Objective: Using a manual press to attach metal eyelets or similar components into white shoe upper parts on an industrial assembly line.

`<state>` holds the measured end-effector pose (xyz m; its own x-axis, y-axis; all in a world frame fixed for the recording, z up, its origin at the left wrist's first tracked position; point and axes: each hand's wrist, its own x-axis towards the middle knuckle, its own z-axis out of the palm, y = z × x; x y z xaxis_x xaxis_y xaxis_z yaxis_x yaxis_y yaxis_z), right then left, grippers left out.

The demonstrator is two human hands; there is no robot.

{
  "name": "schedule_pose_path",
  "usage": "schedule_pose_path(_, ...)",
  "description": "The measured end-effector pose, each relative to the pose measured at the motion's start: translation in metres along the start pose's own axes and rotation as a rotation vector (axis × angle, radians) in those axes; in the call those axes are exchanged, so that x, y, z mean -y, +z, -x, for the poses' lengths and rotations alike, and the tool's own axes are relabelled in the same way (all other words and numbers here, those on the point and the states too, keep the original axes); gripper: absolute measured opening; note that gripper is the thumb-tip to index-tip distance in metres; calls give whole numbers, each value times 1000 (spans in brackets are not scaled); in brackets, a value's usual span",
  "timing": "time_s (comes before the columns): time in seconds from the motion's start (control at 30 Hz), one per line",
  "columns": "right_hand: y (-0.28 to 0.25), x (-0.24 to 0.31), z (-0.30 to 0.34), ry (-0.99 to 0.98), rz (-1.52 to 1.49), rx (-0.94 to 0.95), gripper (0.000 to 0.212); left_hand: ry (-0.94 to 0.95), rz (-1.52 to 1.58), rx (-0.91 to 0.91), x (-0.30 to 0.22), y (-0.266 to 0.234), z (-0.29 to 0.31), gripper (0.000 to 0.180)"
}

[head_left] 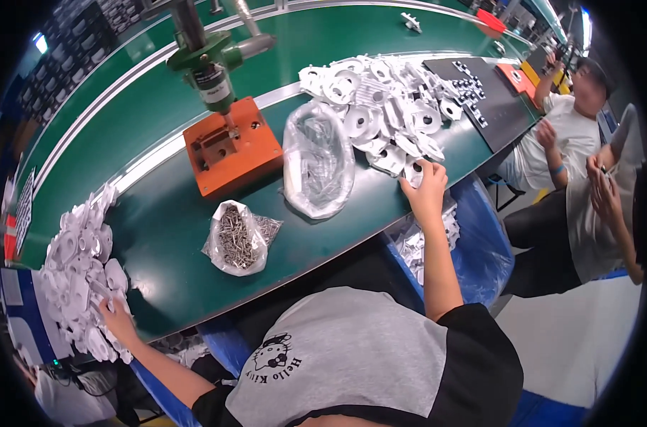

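Note:
My right hand [427,191] reaches to the near edge of a big heap of white plastic parts [370,92], its thumb and fingers closed round one white plastic part [413,172]. Far to the left, my left hand [118,322] is at a second heap of white plastic parts [74,274]. Its fingers pinch a white plastic part [99,290] there, partly hidden among the others. Between my arms an open clear bag of screws [237,238] stands on the green table [174,270]. Behind it is an orange fixture block [231,164] under the tip of a green-headed power screwdriver [213,82].
A clear plastic bag [318,160] lies right of the fixture. Blue lined bins [484,242] with white parts sit below the table edge. A dark mat [494,107] holds small pieces in rows. Two other people [572,135] are at the right.

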<state>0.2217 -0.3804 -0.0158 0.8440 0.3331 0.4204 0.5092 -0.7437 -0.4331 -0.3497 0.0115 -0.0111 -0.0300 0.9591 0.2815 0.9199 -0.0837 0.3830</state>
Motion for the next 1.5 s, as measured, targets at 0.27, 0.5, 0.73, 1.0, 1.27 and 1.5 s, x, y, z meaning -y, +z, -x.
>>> schedule_pose_path(0.27, -16, -11, -14, 62, 76, 162, 60, 15, 60, -49, 11, 6, -13, 30)
schedule_pose_path(0.5, -38, -26, -37, 146, -222, 389, 41, -229, 37, 208, 1, -12, -28, 30)
schedule_pose_path(0.73, -56, -14, -36, 311, -690, 551, 39, 52, -219, -49, -12, -15, -3, 36)
schedule_pose_path(1.0, -58, -2, -26, 287, -873, 624, 32, 56, -17, -31, 19, 7, -15, 35)
schedule_pose_path(1.27, -46, -8, -26, 255, -1020, 680, 33, -169, 614, 198, 34, 9, -37, 24)
schedule_pose_path(1.5, -53, -4, -16, 241, -979, 676, 31, -205, 694, 284, 63, 19, -72, 25)
